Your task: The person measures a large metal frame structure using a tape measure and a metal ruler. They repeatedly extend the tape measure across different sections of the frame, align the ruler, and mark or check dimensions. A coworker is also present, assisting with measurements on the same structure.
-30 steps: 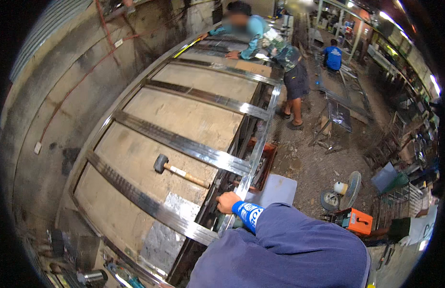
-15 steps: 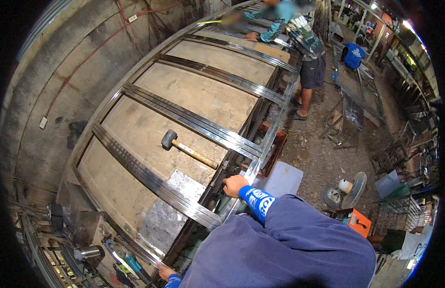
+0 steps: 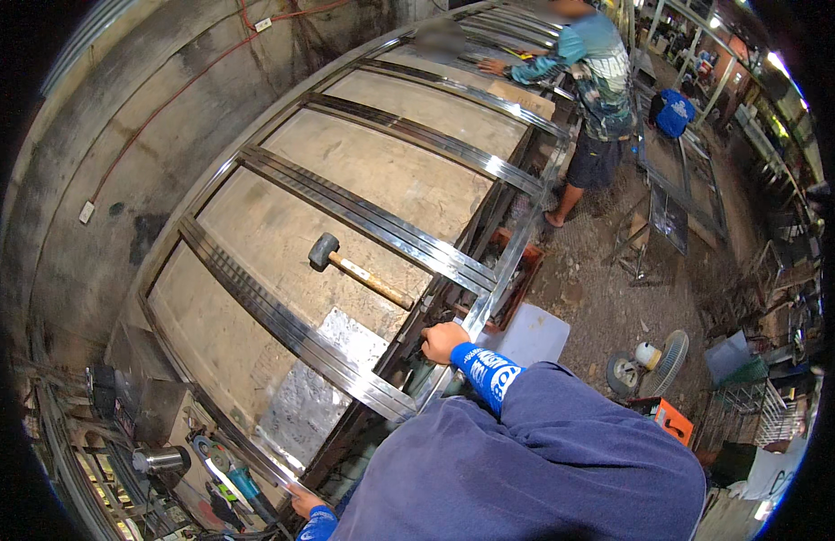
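Observation:
A long frame of shiny metal tubes (image 3: pixel 363 230), with several crossbars, lies over a worn, pale worktop (image 3: pixel 381 185). My right hand (image 3: pixel 444 343) is closed around the frame's near long rail. At the frame's near-left corner, my left hand (image 3: pixel 305 499) has its fingers curled on the end rail; my body hides part of that arm. A mallet (image 3: pixel 359 270) with a black head and wooden handle rests on the worktop between two crossbars. Partly under the nearest crossbar is a scuffed silvery sheet (image 3: pixel 309 406).
A co-worker (image 3: pixel 597 90) stands at the far right of the frame, one hand on it near a yellow strip (image 3: pixel 523 55). An angle grinder (image 3: pixel 241 487) and a steel tumbler (image 3: pixel 160 461) sit at lower left. A fan (image 3: pixel 665 361) and an orange box (image 3: pixel 671 421) stand right.
The co-worker has shifted right and stands more upright. The yellow strip that reached left across the frame is now by their hand. My hands keep their places on the frame.

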The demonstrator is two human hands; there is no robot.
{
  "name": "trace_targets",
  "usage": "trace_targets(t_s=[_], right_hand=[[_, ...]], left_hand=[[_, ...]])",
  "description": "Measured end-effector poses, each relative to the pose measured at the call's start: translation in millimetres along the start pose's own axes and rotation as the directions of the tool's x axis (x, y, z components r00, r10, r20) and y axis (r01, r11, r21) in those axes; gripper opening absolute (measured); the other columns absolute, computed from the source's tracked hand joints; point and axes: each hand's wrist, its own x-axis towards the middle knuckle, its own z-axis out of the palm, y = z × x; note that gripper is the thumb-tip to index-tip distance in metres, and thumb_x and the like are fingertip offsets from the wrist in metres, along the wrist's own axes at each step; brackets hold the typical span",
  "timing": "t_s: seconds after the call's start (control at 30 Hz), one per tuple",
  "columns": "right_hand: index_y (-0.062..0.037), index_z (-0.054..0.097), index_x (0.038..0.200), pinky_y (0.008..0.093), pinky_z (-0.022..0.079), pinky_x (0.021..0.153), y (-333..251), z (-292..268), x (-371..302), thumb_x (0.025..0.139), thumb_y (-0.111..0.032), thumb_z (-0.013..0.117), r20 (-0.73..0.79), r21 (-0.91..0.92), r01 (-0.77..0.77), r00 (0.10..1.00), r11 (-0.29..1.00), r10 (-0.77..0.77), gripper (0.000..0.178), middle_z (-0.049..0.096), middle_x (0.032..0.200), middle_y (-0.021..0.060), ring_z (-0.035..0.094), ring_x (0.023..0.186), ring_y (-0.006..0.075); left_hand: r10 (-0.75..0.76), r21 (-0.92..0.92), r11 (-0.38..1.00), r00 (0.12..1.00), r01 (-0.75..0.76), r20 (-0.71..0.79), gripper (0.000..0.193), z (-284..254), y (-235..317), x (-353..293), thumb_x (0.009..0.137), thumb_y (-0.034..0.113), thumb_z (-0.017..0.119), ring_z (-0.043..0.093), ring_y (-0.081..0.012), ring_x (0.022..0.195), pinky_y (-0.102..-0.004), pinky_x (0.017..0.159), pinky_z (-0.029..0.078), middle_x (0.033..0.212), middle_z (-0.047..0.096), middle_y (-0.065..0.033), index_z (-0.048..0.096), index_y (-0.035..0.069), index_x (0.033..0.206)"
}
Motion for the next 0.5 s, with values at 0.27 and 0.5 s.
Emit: trace_targets(t_s=[0.27,0.5], right_hand=[[-0.0050,0.074,0.098,0.0542,0.056,0.084,1.6,2.1,-2.2,0.084,-0.029,0.056,-0.074,0.030,0.041,0.997,0.999,-0.039,0.033,0.073,0.089,0.0243,0.071,0.088,0.0434],[-0.0049,0.074,0.097,0.0540,0.055,0.082,4.5,8.7,1.7,0.084,-0.029,0.055,-0.056,0.013,0.034,0.998,0.999,-0.033,0.033,0.073,0.089,0.0245,0.071,0.087,0.0428]], left_hand=[[-0.012,0.022,1.000,1.000,0.011,0.006,0.100,-0.1,3.2,-4.5,0.100,0.074,0.030,0.061,-0.0504,0.113,-0.0551,0.100,0.047,0.119,0.064,-0.0377,0.063,-0.019,0.118],[0.095,0.018,0.995,0.994,-0.095,-0.057,0.095,3.4,-2.4,-2.4,0.104,0.068,0.030,0.061,-0.0552,0.102,-0.0593,0.092,0.045,0.104,0.066,-0.0405,0.068,-0.019,0.099]])
